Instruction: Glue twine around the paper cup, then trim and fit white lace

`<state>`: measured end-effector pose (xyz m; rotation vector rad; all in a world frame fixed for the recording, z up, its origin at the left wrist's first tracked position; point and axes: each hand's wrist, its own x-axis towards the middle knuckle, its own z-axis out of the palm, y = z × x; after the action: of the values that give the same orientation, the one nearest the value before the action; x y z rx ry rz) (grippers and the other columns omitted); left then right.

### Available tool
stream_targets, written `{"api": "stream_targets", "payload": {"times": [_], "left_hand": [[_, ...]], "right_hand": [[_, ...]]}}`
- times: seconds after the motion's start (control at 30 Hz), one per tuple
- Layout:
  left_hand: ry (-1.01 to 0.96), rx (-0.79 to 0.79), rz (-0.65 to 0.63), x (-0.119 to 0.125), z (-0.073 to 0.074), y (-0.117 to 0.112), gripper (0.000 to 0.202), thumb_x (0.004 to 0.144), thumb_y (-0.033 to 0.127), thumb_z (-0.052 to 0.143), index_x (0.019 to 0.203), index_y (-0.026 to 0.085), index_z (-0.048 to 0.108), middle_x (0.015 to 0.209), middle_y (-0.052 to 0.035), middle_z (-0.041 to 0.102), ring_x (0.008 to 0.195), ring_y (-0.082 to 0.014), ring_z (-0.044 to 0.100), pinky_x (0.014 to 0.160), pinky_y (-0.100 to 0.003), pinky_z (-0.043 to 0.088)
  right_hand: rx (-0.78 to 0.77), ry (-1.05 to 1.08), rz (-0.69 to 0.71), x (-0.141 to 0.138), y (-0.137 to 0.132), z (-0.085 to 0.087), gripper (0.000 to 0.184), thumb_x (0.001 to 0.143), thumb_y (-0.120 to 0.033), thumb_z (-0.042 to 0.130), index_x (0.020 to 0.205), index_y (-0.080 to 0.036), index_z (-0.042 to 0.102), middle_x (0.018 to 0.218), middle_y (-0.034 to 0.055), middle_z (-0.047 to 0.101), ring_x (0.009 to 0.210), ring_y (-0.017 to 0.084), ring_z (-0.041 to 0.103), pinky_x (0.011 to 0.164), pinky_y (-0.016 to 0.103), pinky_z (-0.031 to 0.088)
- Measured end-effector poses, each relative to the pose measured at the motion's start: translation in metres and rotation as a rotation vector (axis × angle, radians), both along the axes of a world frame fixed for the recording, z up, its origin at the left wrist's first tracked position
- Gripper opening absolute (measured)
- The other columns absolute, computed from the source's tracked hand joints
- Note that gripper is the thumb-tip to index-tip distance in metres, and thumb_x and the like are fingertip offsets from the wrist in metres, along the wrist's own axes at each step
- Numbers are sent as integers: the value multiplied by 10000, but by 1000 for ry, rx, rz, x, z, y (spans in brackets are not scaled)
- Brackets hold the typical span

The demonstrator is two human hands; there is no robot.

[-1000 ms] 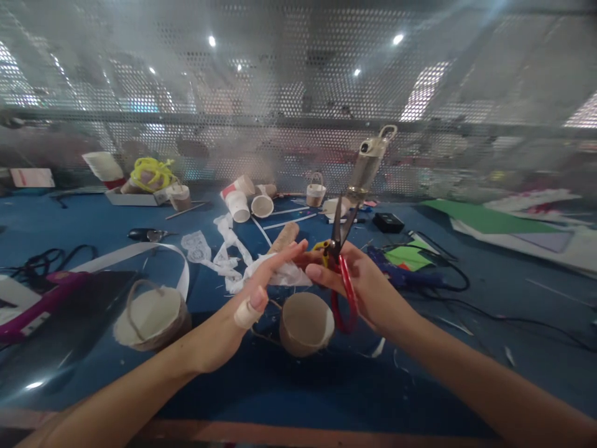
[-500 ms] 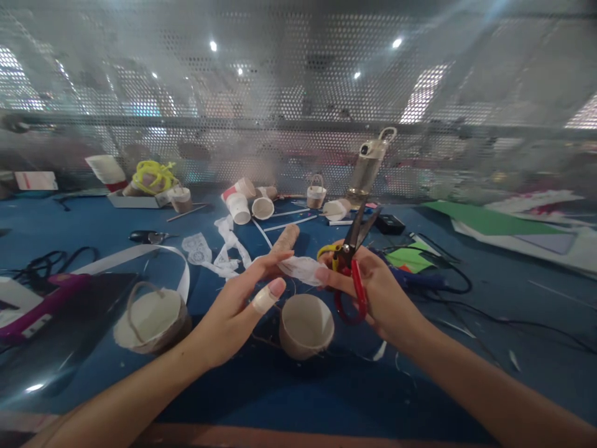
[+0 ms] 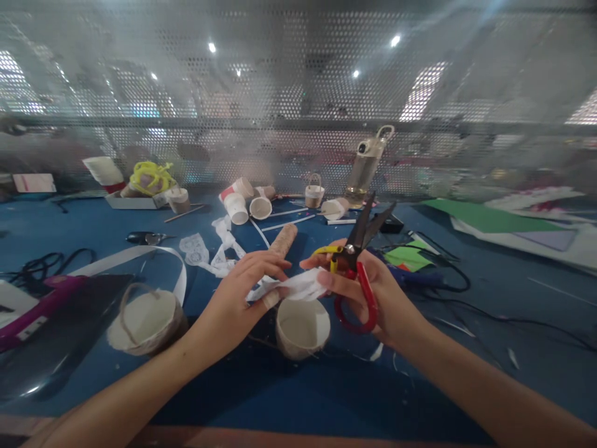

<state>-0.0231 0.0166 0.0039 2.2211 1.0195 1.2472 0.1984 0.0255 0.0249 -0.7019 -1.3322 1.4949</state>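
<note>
My left hand [image 3: 247, 292], a bandage on its thumb, pinches one end of a white lace strip [image 3: 303, 285]. The lace's other end is pinched by my right hand [image 3: 373, 289], which also carries scissors [image 3: 349, 250] with red and yellow handles, their blades pointing up and slightly apart. Just below the lace stands a twine-wrapped cup [image 3: 303, 330], its open mouth toward me. To the left sits a small basket [image 3: 147, 320] with a twine handle. Behind my left hand lie a loose length of lace [image 3: 224, 239] and a twine-wrapped roll [image 3: 284, 239].
Paper cups [image 3: 236, 207] lie near the perforated metal screen [image 3: 280, 93], with a clear bottle [image 3: 368, 168] to their right. A purple device [image 3: 41, 308] is at left. Black cables [image 3: 513, 317] and green paper [image 3: 504, 221] lie at right.
My left thumb has closed down onto the lace, where it was lifted before. The lace has dropped slightly toward the cup, and the scissors have shifted a little to the right.
</note>
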Motion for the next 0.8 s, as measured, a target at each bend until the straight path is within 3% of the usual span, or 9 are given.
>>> {"api": "stream_targets", "payload": {"times": [0.17, 0.33, 0.47, 0.63, 0.8], "left_hand": [[-191, -281, 70, -1, 5, -6, 135, 975, 340, 583, 1000, 227, 651, 1074, -38, 728, 993, -199, 654, 857, -312, 484], [-351, -331, 95, -1, 12, -8, 181, 946, 383, 627, 870, 223, 667, 788, 16, 676, 729, -145, 597, 664, -246, 443], [-565, -357, 81, -2, 9, -7, 142, 950, 362, 631, 898, 232, 658, 737, 26, 637, 680, -135, 569, 672, -248, 442], [-769, -419, -51, -3, 9, -11, 222, 954, 370, 617, 798, 212, 617, 737, 16, 605, 662, -126, 538, 649, -242, 450], [-789, -523, -174, -1, 14, -16, 262, 933, 378, 618, 759, 183, 607, 987, -59, 708, 835, -199, 679, 773, -314, 527]], "right_hand": [[-12, -34, -70, 2, 4, 0, 310, 696, -273, 884, 914, -247, 665, 975, 0, 754, 730, 125, 675, 700, 260, 567], [-46, -51, -112, 3, 11, -3, 380, 604, -296, 928, 855, -249, 647, 855, -19, 704, 763, 165, 684, 677, 285, 571], [-14, -102, -170, 4, 11, -2, 355, 630, -336, 916, 836, -251, 640, 761, -37, 662, 689, 149, 658, 648, 288, 567], [10, -107, -228, 3, 8, 2, 379, 630, -373, 918, 857, -273, 630, 729, -44, 647, 646, 139, 630, 607, 286, 559], [58, -136, -296, 2, 8, -2, 406, 643, -387, 906, 878, -270, 596, 807, -32, 671, 715, 148, 643, 684, 305, 565]]}}
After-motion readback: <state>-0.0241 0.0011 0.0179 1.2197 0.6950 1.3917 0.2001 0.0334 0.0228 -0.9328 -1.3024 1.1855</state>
